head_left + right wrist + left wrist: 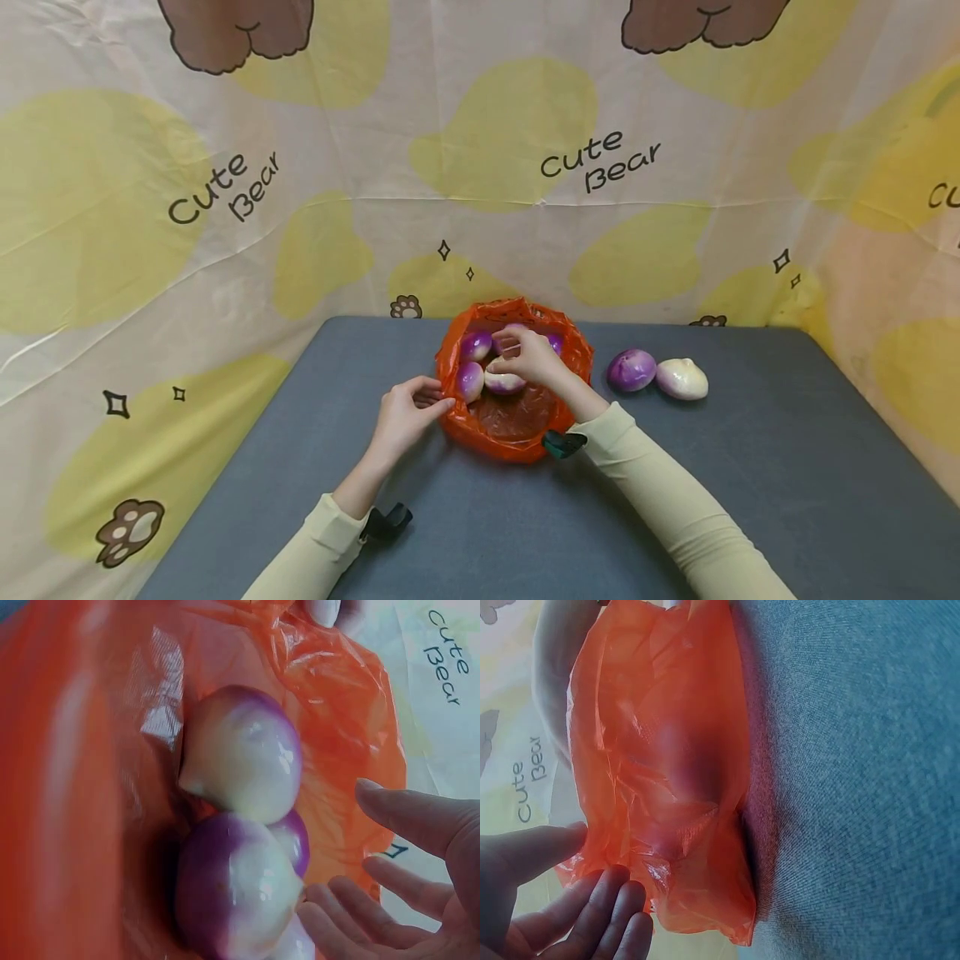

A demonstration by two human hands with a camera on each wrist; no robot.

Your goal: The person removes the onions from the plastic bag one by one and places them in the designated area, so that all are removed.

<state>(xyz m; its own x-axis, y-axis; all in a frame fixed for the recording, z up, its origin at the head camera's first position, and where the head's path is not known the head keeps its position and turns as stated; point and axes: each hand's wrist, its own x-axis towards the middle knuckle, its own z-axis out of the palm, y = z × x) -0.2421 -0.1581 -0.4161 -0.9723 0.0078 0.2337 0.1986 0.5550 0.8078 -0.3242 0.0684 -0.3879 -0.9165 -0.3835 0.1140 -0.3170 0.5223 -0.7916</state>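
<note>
An orange plastic bag (491, 442) stands with its mouth spread wide, and several purple-and-white turnips (471, 382) lie inside it. At the bag's left rim, my left hand (405, 414) pinches the plastic between thumb and fingers. My right hand (528, 354) reaches over the mouth of the bag, above the turnips. In the right wrist view its fingers (405, 817) are loosely bent and spread, with nothing between them; one turnip (236, 889) lies close to the fingertips. Through the bag's side, the left wrist view shows only dark blurred shapes.
To the right of the bag, a purple turnip (632, 370) and a mostly white turnip (682, 380) lie side by side on the grey table (480, 533). A printed cloth (495, 142) hangs behind the table's far edge.
</note>
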